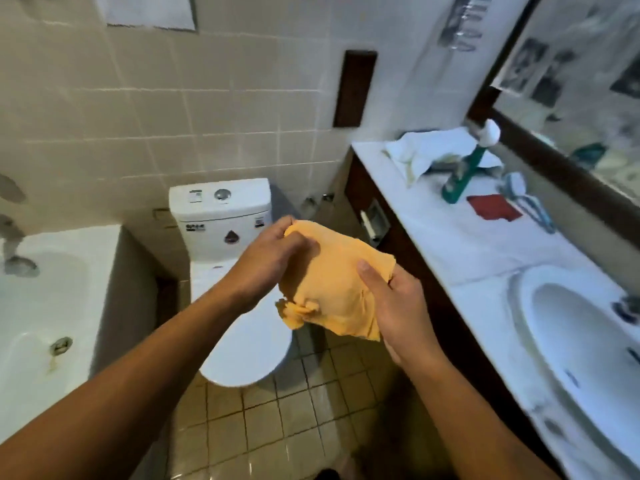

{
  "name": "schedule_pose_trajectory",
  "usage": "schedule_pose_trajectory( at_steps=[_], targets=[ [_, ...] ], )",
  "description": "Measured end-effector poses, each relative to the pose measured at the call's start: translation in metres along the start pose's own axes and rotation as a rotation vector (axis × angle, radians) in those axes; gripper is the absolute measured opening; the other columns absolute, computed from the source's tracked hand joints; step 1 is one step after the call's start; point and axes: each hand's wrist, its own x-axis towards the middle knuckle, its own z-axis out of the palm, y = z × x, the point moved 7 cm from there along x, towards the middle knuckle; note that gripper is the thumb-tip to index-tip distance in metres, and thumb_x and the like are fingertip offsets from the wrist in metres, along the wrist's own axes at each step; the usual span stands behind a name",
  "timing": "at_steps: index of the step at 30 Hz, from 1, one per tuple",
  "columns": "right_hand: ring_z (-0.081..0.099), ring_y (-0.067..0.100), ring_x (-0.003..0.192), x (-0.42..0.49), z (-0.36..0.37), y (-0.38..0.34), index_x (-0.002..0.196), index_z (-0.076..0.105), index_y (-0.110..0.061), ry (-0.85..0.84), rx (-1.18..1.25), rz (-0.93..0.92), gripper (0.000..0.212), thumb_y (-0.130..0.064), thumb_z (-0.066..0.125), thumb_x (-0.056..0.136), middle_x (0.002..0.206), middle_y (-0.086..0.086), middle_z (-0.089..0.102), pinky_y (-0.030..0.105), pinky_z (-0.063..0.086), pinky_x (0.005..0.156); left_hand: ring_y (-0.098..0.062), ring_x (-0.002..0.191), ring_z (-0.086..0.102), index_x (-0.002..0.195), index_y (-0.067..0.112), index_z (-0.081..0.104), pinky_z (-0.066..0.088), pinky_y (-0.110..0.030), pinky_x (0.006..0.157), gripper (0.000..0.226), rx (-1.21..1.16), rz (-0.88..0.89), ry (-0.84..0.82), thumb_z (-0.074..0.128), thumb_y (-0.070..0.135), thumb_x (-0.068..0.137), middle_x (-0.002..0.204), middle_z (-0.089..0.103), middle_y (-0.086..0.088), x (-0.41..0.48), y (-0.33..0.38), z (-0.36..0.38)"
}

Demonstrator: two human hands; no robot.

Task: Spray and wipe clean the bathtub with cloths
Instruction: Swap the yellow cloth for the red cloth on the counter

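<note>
Head: hands [270, 266] [400, 308] grip cloth [334, 282], slanting down-right.

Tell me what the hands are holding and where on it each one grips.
Both hold one orange cloth. The left hand grips its bunched upper corner; the right hand pinches its right side, thumb on the front.

Bathtub [69, 237]: cut off by the left edge; its tap [15, 251] a grey blur.
Left grip [266, 265]: fingertips buried in the orange cloth [332, 282].
Toilet [221, 216]: lid partly behind cloth and forearms; cistern stickers too small to read.
Sink [526, 289]: cut off at the right edge.
Green bottle [464, 174]: blurred, label unreadable.
Mirror [588, 81]: reflections smeared, cut off at right.
</note>
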Motion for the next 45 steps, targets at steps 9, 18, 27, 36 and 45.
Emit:
schedule_pose_trajectory(
  at_steps=[9, 18, 27, 36, 45],
  targets=[
    [0.071, 0.012, 0.108, 0.089, -0.201, 0.001, 0.123, 0.069, -0.024, 0.391, 0.088, -0.025, 0.025, -0.033, 0.064, 0.1, 0.115, -0.008, 0.075, 0.037, 0.059, 0.09, -0.003, 0.069, 0.059, 0.092, 0.02, 0.06, 0.046, -0.025, 0.064, 0.006, 0.071, 0.1, -0.199, 0.064, 0.024, 0.096, 0.076, 0.063, 0.01, 0.17, 0.033, 0.214],
    [0.073, 0.018, 0.1, 0.19, -0.372, 0.037, 0.111, 0.073, -0.026, 0.65, 0.061, 0.08, 0.019, -0.037, 0.069, 0.095, 0.105, -0.006, 0.077, 0.053, 0.059, 0.091, -0.013, 0.073, 0.061, 0.102, 0.017, 0.066, 0.044, -0.029, 0.068, 0.013, 0.19, 0.061, -0.393, 0.071, 0.025, 0.093, 0.081, 0.07, 0.005, 0.321, 0.034, 0.397],
    [0.063, 0.016, 0.119, 0.311, -0.506, 0.105, 0.14, 0.059, -0.017, 0.93, -0.017, 0.299, 0.051, -0.043, 0.064, 0.096, 0.135, -0.008, 0.062, 0.041, 0.049, 0.108, -0.018, 0.102, 0.06, 0.116, 0.016, 0.067, 0.043, -0.027, 0.077, 0.021, 0.386, 0.016, -0.624, 0.065, 0.017, 0.095, 0.108, 0.066, 0.002, 0.479, -0.021, 0.57],
    [0.062, 0.026, 0.118, 0.361, -0.583, 0.163, 0.143, 0.056, -0.019, 1.059, -0.141, 0.54, 0.046, -0.026, 0.064, 0.099, 0.128, 0.008, 0.067, 0.033, 0.047, 0.101, -0.021, 0.115, 0.06, 0.133, 0.01, 0.062, 0.044, -0.022, 0.093, 0.045, 0.599, 0.028, -0.806, 0.065, 0.003, 0.089, 0.127, 0.065, -0.006, 0.548, -0.073, 0.662],
    [0.065, 0.024, 0.099, 0.37, -0.595, 0.17, 0.132, 0.063, -0.023, 1.01, -0.33, 0.623, 0.043, -0.018, 0.066, 0.089, 0.102, 0.001, 0.068, 0.034, 0.051, 0.087, -0.019, 0.12, 0.061, 0.132, 0.015, 0.067, 0.046, -0.026, 0.101, 0.042, 0.664, 0.054, -0.91, 0.066, 0.012, 0.09, 0.131, 0.067, -0.003, 0.565, -0.086, 0.668]
  ],
)
